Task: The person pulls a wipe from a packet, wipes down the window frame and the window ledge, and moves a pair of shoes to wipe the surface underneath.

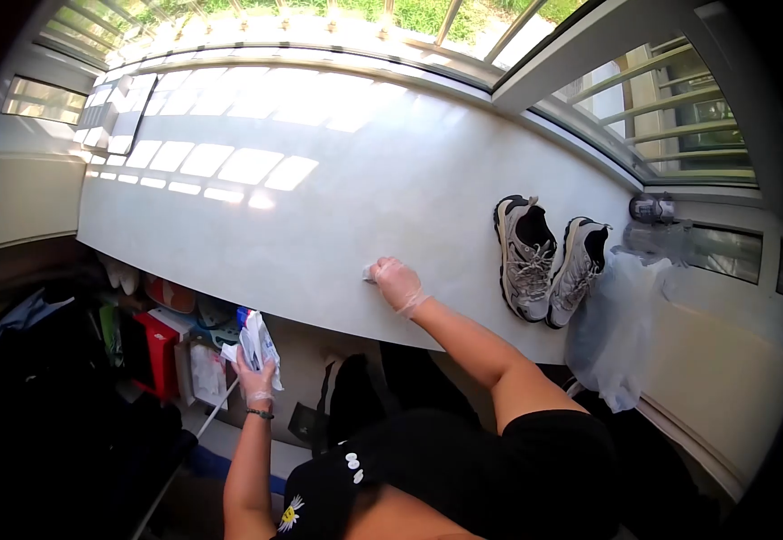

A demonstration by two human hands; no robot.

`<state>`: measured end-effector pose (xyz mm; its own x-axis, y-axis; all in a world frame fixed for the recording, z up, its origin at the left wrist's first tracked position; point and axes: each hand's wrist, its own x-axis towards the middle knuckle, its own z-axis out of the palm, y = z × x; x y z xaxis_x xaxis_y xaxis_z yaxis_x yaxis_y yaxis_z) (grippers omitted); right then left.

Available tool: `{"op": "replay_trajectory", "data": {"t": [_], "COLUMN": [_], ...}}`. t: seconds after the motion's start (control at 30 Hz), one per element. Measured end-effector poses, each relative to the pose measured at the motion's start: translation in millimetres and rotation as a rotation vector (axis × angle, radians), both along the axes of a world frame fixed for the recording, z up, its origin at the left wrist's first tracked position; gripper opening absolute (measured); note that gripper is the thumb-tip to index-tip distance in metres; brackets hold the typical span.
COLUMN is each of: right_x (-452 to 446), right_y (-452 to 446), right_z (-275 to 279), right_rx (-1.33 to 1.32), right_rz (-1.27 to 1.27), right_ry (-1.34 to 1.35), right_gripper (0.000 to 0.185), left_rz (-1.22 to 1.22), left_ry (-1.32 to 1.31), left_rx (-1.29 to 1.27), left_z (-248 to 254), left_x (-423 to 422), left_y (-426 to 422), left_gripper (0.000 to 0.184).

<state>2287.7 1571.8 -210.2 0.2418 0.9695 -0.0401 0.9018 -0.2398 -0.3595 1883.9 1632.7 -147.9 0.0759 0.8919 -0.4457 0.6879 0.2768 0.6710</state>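
Both hands wear clear plastic gloves. My right hand (398, 283) is closed in a pinch around a small white crumpled wipe (369, 274), pressed against the pale windowsill counter (337, 216). Off the counter's near edge, my left hand (254, 378) grips a soft white packet (258, 342) with blue and red print. That packet is upright and partly hidden by the fingers. A pair of grey lace-up sneakers (528, 261) stands on the counter, to the right of my right hand.
A clear plastic bag (621, 315) hangs at the counter's right end, near a transparent jar (651, 208). Barred windows (670, 117) border the far side. A flat white panel-like object (119, 114) rests at the far left. Below left are a red box (157, 351) and dark clutter.
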Motion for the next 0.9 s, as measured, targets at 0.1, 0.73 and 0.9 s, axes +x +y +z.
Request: {"op": "replay_trajectory", "data": {"t": [0.1,0.73,0.9], "right_x": [133.9,-69.8,-9.9], "right_y": [17.3,-109.2,-163.4], "right_z": [6.9,16.0,1.8], "right_rx": [0.083,0.052,0.004], "right_rz": [-0.178,-0.352,-0.724], "right_ry": [-0.311,0.097,0.076], "right_gripper": [0.006,0.011,0.019], "left_rz": [-0.107,0.209,0.306], "left_ry": [0.088,-0.254,-0.126], "left_rx": [0.015,0.048,0.079], "left_z": [9.5,-17.3,-10.8], "left_x": [-0.4,-56.2,-102.0], "left_y": [-20.5,-135.6,-171.3], "left_gripper": [0.088,0.084,0.081]}}
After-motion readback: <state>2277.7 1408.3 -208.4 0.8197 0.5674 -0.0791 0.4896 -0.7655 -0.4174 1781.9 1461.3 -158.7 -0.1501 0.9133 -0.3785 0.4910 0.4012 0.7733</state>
